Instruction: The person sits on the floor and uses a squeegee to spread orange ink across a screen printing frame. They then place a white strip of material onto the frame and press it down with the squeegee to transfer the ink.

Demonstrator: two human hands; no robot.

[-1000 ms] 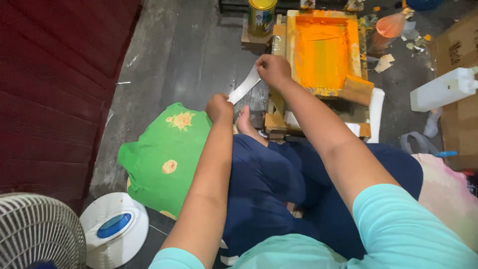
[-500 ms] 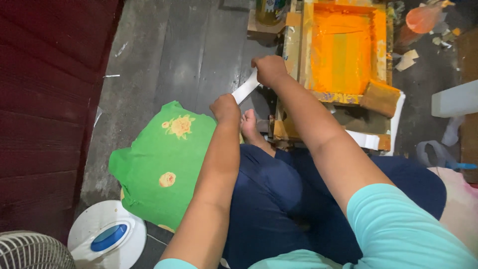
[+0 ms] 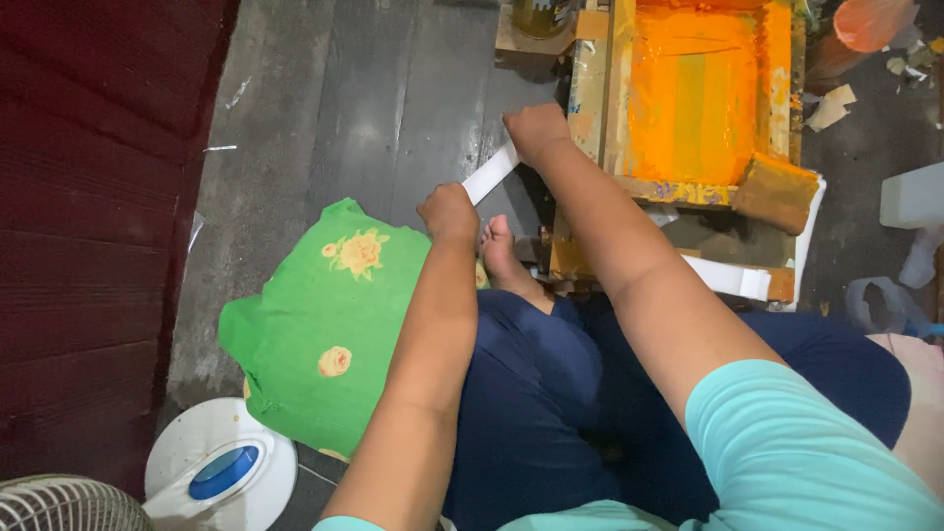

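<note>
Two hands hold one white strip [image 3: 490,175] between them: the left hand [image 3: 448,212] has its fingers closed on the near-left end, and the right hand [image 3: 536,130] has its fingers closed on the far-right end, so the strip spans the gap above the dark floor [image 3: 324,118], just left of the wooden screen frame [image 3: 590,88]. The main risk is contamination: the right hand sits against the frame rail, and wet orange ink [image 3: 693,98] fills the screen just to its right, so a small drift rightward could smear the strip or the fingers. An uneven pull could also tear or twist the strip. The green cloth [image 3: 315,334] lies near left, close to the person's bare foot [image 3: 503,251]. Compared with the frame half a second earlier, both hands hold the strip in the same way; the view has shifted slightly, and the round white fan base [image 3: 218,470] remains at near left.
</note>
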